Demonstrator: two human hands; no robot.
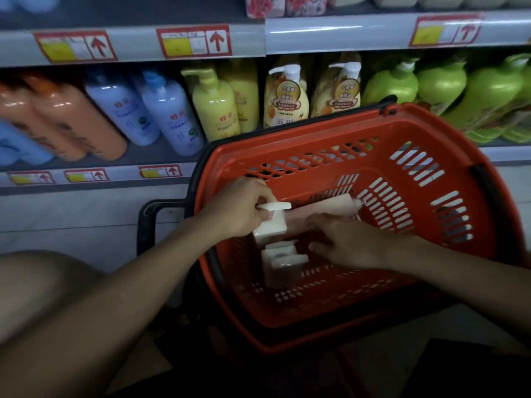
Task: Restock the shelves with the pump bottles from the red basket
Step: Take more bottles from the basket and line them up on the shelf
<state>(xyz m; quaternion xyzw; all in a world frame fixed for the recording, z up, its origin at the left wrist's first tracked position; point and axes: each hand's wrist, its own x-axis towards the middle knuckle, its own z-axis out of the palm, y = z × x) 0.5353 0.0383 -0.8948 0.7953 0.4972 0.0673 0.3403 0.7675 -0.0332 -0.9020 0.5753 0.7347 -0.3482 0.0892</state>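
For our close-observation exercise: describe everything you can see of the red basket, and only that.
The red basket looks like moulded plastic, with slotted walls and floor and a dark rim band. A black handle hangs folded down on its left side. It stands tilted against the shelf front below the bottle row. Inside lie pale pump bottles. The left hand grips one by its pump; the right hand reaches in over the others.

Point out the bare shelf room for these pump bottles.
Bare shelf board shows only before the pale blue bottles, left of the red plastic basket. Elsewhere that row is packed: orange bottles, yellow bottles, green bottles.
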